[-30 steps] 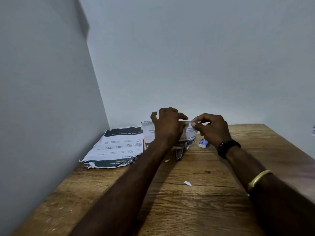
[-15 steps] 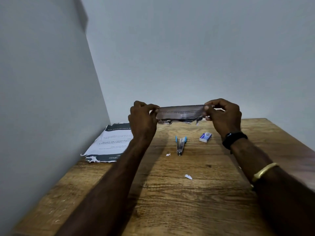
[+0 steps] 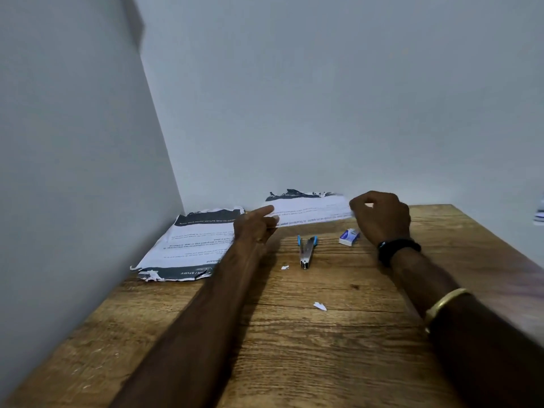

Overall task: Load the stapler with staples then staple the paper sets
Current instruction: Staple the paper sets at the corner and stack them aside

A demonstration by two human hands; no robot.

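Note:
A printed paper set (image 3: 309,209) with a torn dark band hangs just above the far side of the wooden table (image 3: 294,348). My left hand (image 3: 256,228) pinches its left edge and my right hand (image 3: 379,216) grips its right edge. Below the paper lies a small metal stapler (image 3: 306,251) with blue ends, lying free. A small white and blue staple box (image 3: 349,237) sits to its right, near my right wrist. A second printed paper set (image 3: 194,245) lies flat at the left against the wall.
Grey walls close the table on the left and at the back. Two small paper scraps (image 3: 320,306) (image 3: 284,267) lie on the wood near the stapler. A blurred white and blue object (image 3: 540,213) shows at the right frame edge.
Both hands lifted the paper set off the stapler, held it edge-on in the air, then lowered and tilted it toward the back wall so its printed face shows.

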